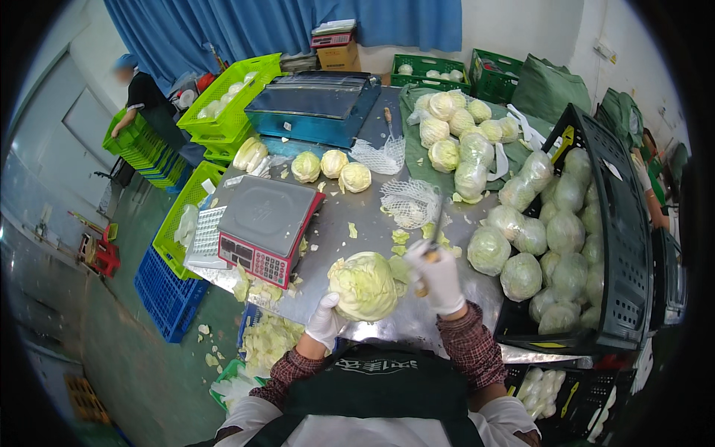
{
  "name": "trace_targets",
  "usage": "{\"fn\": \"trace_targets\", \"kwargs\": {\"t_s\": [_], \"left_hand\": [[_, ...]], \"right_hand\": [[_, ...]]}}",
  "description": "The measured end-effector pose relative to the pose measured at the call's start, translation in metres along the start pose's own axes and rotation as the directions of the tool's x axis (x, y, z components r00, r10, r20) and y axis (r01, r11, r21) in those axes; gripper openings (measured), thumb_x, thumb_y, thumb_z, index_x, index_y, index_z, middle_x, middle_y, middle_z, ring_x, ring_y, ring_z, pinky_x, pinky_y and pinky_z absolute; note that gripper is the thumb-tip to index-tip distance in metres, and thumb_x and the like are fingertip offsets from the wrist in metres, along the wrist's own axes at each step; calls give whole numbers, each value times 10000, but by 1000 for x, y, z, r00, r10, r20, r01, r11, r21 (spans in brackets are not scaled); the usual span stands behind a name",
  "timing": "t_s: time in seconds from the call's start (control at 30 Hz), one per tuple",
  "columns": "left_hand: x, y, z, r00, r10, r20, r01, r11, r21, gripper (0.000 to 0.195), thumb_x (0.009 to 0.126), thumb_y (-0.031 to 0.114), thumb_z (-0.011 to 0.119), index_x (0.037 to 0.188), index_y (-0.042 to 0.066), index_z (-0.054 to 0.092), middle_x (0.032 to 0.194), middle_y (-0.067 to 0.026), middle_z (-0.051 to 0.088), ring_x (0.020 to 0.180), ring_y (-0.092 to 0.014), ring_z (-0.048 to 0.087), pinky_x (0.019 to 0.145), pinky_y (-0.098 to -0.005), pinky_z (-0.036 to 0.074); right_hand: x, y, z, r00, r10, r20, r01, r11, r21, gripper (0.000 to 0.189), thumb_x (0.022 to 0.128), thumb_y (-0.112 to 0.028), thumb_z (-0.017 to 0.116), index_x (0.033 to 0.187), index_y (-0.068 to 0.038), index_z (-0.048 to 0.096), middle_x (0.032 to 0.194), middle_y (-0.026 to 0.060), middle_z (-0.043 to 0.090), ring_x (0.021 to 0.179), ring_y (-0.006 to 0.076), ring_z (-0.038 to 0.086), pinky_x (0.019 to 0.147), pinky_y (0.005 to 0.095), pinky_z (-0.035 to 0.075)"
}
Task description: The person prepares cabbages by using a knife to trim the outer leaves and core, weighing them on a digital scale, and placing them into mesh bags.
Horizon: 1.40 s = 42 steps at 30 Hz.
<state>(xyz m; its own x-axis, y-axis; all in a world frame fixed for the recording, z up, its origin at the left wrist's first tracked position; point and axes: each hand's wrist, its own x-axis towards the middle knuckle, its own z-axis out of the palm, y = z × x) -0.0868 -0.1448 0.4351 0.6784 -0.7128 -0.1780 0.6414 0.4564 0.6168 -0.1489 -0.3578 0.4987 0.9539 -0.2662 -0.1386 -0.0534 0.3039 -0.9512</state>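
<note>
My gloved left hand [325, 322] holds a round green cabbage [364, 286] from its lower left side, above the near edge of the metal table [329, 237]. A knife [437, 226] with a wooden handle sits in my gloved right hand [438, 279], its blade pointing up and away from me. That hand is blurred and just right of the cabbage. A loose leaf [399, 269] shows between the two. Beyond the knife lies a white mesh net [410, 202], with leaf scraps [400, 237] around it.
A red-and-grey digital scale [268, 223] stands left, with trimmed cabbages [334, 163] behind it. Wrapped cabbages [565, 228] fill a tipped dark crate [623, 246] on the right. A blue wrapping machine [315, 106] stands at the back. A person [146, 100] handles stacked green crates [139, 148] far left.
</note>
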Motion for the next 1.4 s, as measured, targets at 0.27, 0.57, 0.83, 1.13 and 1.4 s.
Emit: {"fn": "trace_targets", "kwargs": {"t_s": [0.27,0.57,0.83,1.13,1.4], "left_hand": [[5,26,26,942,326,81,-256,543,800,1064,589,119,863,1433,-39,233,1377,-145,426,1262,-242,435,1042,-361,388],[5,26,33,902,367,227,-254,26,967,1115,542,344,883,1419,-16,297,1236,-206,523,1112,-308,567,932,-374,464],[-1,39,45,953,222,206,-177,-145,974,1032,552,331,855,1389,-11,357,1215,-209,537,1100,-315,570,933,-359,461],[15,12,5,967,110,229,-202,-212,956,1036,562,447,798,1417,102,326,1189,-188,548,973,-352,610,787,-399,513],[16,23,-24,974,-70,215,-218,-39,975,1062,586,466,808,1433,91,289,1278,-217,512,1094,-372,564,904,-395,476]], "right_hand": [[-39,25,-41,864,-502,-38,251,494,-832,153,809,-211,686,831,-81,607,677,50,589,661,221,600,607,318,462],[-42,40,-14,785,-443,433,483,-1,-876,258,810,-328,670,773,-93,570,650,63,561,568,228,587,507,348,463],[-32,49,-33,811,-359,462,524,95,-847,305,819,-357,661,738,-84,553,621,85,538,554,267,574,499,366,450],[-31,109,-59,837,-420,352,468,213,-858,266,787,-323,696,736,-99,562,585,82,556,541,293,579,491,396,459],[-48,176,-151,904,-379,-197,-8,446,-895,184,875,-201,587,800,-45,650,707,149,625,604,291,616,544,355,472]]}}
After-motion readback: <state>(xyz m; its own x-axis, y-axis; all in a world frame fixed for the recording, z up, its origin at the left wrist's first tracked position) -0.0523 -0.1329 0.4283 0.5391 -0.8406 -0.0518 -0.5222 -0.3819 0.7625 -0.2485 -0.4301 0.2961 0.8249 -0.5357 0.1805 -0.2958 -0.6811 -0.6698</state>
